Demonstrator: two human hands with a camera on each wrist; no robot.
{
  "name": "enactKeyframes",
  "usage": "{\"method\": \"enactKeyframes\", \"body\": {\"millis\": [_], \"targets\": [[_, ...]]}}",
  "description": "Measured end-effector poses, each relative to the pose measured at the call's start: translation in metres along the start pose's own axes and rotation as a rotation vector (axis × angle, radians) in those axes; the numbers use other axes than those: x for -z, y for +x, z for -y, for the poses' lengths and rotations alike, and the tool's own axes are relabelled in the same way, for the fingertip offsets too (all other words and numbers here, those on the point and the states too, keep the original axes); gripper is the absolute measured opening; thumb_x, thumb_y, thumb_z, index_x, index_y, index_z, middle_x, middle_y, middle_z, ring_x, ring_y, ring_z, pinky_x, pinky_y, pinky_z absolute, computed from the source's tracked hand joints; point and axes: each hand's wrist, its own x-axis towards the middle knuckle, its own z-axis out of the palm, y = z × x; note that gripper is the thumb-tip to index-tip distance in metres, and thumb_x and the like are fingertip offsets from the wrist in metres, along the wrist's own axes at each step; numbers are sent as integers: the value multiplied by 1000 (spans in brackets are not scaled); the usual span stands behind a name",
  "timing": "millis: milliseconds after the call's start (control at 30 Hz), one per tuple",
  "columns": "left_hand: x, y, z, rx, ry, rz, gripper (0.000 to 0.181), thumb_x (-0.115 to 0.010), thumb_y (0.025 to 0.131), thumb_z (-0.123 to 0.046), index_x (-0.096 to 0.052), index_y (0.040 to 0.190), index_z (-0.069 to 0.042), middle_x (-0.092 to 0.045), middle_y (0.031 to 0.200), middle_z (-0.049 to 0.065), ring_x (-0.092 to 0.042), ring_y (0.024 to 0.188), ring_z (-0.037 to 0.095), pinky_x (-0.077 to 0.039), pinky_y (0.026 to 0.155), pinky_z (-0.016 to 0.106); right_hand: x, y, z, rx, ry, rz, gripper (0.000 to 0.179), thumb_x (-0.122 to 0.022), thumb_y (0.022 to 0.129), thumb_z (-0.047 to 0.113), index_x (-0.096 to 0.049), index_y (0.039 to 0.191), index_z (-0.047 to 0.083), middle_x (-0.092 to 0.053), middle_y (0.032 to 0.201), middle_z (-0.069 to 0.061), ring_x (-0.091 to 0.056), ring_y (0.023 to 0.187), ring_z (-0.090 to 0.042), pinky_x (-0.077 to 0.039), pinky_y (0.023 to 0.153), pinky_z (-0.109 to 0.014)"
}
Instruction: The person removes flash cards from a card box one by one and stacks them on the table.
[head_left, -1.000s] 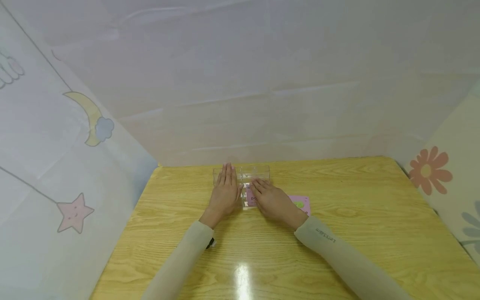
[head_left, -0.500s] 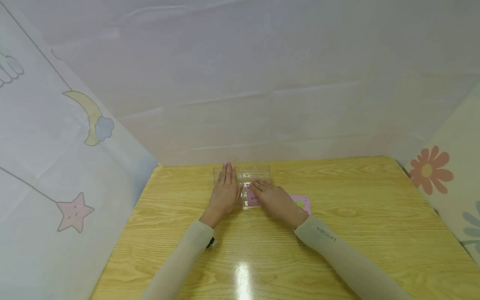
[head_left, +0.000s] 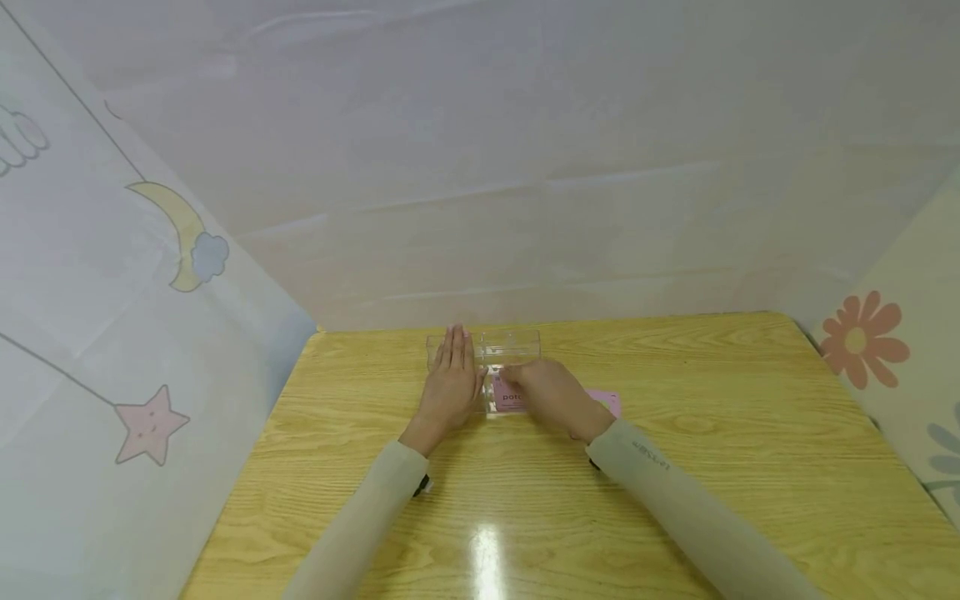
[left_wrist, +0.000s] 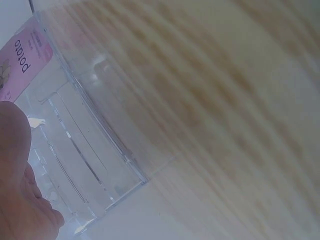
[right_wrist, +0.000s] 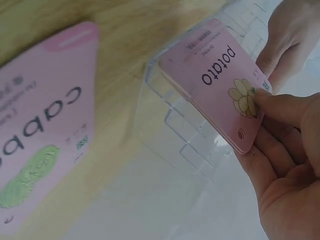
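Note:
A clear plastic box [head_left: 512, 342], divided into compartments, lies at the back middle of the wooden table. In the head view my left hand [head_left: 447, 385] rests on its left half with the fingers straight. My right hand [head_left: 553, 392] is over the right half. As the right wrist view shows, it pinches a small stack of pink cards, thumb on the face and fingers underneath. The top one is a potato card [right_wrist: 212, 67], its face up. Beside it on the table lies a pink card with "cabb" and a green vegetable [right_wrist: 45, 105], partly behind my right wrist in the head view.
The wooden table [head_left: 705, 375] ends at a pale cloth wall [head_left: 480, 208] just behind the box. More cloth with printed pictures stands at the left and right sides. Bare wood shows in front of the hands.
The right hand's fingers, stretched over the potato card before, now curl in at its edge, and more of its lettering shows. The left hand and the box stay in place.

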Motion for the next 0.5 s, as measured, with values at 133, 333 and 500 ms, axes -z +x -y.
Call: {"method": "enactKeyframes", "body": {"millis": [133,333,500], "targets": [[1,0,0,-2,-6,4,73,-33,115,-39,-8,164,9,-6,174,30,-12,165,43,-17,135,50,8,4,4,-20,23,20,21,-70,98,3,-82,114,11,-83,104,-8,-75,78,-14,-62,68,-29],[2,-1,0,-8,-3,-8,72,-35,115,-38,-10,164,10,-8,174,30,-10,165,42,-18,136,50,15,9,7,-50,40,44,18,-71,98,4,-84,110,10,-83,102,-8,-75,76,-13,-63,70,-30],[3,-1,0,-10,-2,-4,73,-35,115,-38,-11,164,10,-9,174,31,-8,165,42,-18,136,50,15,9,6,-59,43,58,18,-71,98,6,-83,112,9,-83,106,-8,-80,87,-20,-66,79,-36]]}}
